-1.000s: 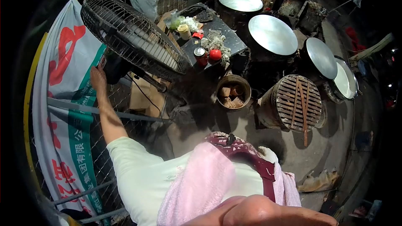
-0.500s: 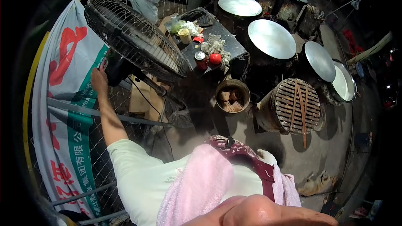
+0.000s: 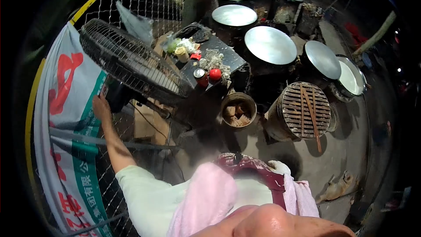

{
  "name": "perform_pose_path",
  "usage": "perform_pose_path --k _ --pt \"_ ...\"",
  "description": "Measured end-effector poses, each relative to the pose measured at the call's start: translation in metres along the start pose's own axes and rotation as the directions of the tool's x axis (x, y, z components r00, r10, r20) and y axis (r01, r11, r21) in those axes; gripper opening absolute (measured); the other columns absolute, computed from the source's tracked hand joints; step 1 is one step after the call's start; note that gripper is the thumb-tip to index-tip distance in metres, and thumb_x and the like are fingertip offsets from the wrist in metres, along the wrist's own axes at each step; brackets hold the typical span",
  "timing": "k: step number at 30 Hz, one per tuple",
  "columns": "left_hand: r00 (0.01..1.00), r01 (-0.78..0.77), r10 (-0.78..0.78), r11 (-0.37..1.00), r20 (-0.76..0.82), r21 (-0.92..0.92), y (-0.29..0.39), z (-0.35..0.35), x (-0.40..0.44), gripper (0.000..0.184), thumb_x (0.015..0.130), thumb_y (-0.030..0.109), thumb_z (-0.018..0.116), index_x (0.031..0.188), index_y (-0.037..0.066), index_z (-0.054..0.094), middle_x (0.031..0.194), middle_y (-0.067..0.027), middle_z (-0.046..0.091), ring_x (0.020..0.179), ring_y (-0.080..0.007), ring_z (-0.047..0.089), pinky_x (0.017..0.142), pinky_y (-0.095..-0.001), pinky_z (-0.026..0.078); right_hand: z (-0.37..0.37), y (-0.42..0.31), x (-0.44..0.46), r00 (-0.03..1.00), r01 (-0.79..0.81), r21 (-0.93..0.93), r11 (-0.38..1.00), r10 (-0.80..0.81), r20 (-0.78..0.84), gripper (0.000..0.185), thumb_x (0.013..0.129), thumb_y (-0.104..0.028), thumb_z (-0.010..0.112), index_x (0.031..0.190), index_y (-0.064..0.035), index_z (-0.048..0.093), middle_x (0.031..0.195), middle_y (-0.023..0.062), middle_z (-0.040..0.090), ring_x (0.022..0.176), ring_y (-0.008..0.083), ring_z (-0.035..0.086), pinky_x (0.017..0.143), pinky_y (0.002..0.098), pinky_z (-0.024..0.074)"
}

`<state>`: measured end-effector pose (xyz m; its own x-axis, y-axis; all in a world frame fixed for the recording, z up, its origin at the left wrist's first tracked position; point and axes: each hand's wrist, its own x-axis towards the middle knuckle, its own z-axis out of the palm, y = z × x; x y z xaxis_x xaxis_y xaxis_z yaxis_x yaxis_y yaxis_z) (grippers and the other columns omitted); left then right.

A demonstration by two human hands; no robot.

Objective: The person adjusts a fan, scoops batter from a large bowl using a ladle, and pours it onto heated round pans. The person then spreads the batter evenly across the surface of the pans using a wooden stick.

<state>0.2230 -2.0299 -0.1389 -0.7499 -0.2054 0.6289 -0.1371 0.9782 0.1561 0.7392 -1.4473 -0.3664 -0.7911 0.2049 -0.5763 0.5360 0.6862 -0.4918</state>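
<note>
My left hand (image 3: 101, 108) reaches out to the back of a large black standing fan (image 3: 131, 57). Its fingers are drawn together against the fan's motor housing (image 3: 116, 94), near a small pale panel; the exact spot they grip is too small to make out. The fan's wire cage tilts to the right, toward a dark table (image 3: 232, 57). Behind the hand hangs a white and green banner (image 3: 72, 87) with red lettering. My right hand is out of sight.
On the table stand a drink can (image 3: 200, 77), a round red object (image 3: 215, 74) and a cup (image 3: 181, 54). Several lidded pots (image 3: 270, 45) line the back right. A bucket of chunks (image 3: 238, 110), a slatted barrel (image 3: 305, 110) and a dog (image 3: 337, 187) are on the floor.
The view has tilted, so the fan, table and pots sit further left in it. My left hand stays at the back of the fan, with its fingers still drawn together.
</note>
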Motion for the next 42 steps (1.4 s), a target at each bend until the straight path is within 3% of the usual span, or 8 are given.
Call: perform_pose_path --k 8,13,17,20,26,33,37,42 --pt "0.993 -0.108 0.107 0.994 -0.049 -0.023 -0.027 0.025 0.003 0.049 0.098 0.042 0.043 0.111 -0.003 0.058 0.105 -0.0228 0.06 0.094 -0.0398 0.057 0.079 -0.0489 0.046 -0.022 -0.046 -0.031 0.996 -0.089 -0.051 0.995 0.09 0.023 0.045 0.083 -0.04 0.056 0.119 -0.0132 0.061 0.111 0.0112 0.066 0.106 0.03 0.06 0.091 0.0385 0.0464" --pt "0.993 0.107 -0.109 0.994 0.046 0.038 0.0 0.001 0.0 0.048 0.098 0.042 0.042 0.114 -0.001 0.057 0.107 -0.0207 0.061 0.095 -0.0395 0.058 0.078 -0.0469 0.047 -0.009 -0.038 -0.042 0.995 -0.099 0.009 0.995 0.099 0.002 0.046 0.082 -0.04 0.06 0.12 -0.0136 0.061 0.113 0.0117 0.065 0.106 0.0304 0.06 0.091 0.0379 0.0465" --pt "0.924 0.09 -0.27 0.841 -0.269 -0.534 -0.011 0.026 -0.027 0.063 0.096 0.05 0.044 0.125 -0.006 0.047 0.121 -0.0264 0.05 0.101 -0.0397 0.055 0.084 -0.0495 0.047 0.012 -0.012 -0.066 0.97 -0.21 0.178 0.961 0.227 -0.083 0.046 0.079 -0.033 0.064 0.117 -0.0085 0.062 0.112 0.0144 0.065 0.106 0.029 0.061 0.091 0.0368 0.0468" --pt "0.845 0.253 -0.46 0.794 -0.274 -0.552 0.003 0.025 -0.091 0.068 0.095 0.05 0.045 0.127 -0.01 0.043 0.121 -0.032 0.048 0.1 -0.0425 0.057 0.079 -0.0491 0.049 0.022 0.0 -0.101 0.893 -0.4 0.308 0.863 0.443 -0.082 0.046 0.077 -0.032 0.064 0.117 -0.009 0.062 0.112 0.0142 0.065 0.104 0.0294 0.062 0.09 0.0371 0.0471" --pt "0.992 0.031 0.023 0.914 0.128 -0.405 0.055 0.107 -0.264 0.046 0.092 0.034 0.055 0.11 -0.009 0.056 0.097 -0.0251 0.063 0.086 -0.0367 0.062 0.073 -0.0442 0.051 0.119 0.065 -0.148 0.717 -0.495 0.664 0.561 0.695 -0.052 0.046 0.078 -0.032 0.068 0.114 -0.0038 0.063 0.105 0.0126 0.068 0.097 0.023 0.064 0.085 0.0347 0.0485" --pt "0.337 -0.075 0.576 0.805 0.744 -0.589 0.19 0.086 -0.48 0.041 0.09 0.031 0.059 0.106 -0.006 0.06 0.095 -0.0219 0.065 0.086 -0.0354 0.063 0.074 -0.0425 0.051 0.154 0.203 -0.218 0.596 -0.491 0.779 0.391 0.803 -0.028 0.041 0.079 -0.03 0.067 0.11 -0.0032 0.063 0.1 0.0112 0.068 0.095 0.0208 0.064 0.083 0.0335 0.0487" --pt "-0.019 -0.12 0.675 0.731 0.738 -0.672 0.274 0.058 -0.566 0.038 0.089 0.03 0.062 0.104 -0.004 0.062 0.093 -0.02 0.067 0.086 -0.0347 0.064 0.075 -0.0415 0.051 0.178 0.281 -0.257 0.553 -0.449 0.839 0.309 0.833 -0.011 0.039 0.079 -0.028 0.067 0.108 -0.0029 0.064 0.097 0.0104 0.069 0.093 0.0196 0.064 0.081 0.0328 0.0488" --pt "-0.166 -0.067 0.805 0.567 0.57 -0.821 0.374 0.063 -0.651 0.034 0.087 0.029 0.064 0.101 -0.002 0.064 0.092 -0.0177 0.069 0.085 -0.0338 0.065 0.076 -0.0403 0.051 0.204 0.34 -0.281 0.58 -0.389 0.876 0.286 0.815 -0.009 0.035 0.079 -0.026 0.066 0.105 -0.0025 0.064 0.094 0.0094 0.069 0.091 0.018 0.064 0.079 0.032 0.0489"
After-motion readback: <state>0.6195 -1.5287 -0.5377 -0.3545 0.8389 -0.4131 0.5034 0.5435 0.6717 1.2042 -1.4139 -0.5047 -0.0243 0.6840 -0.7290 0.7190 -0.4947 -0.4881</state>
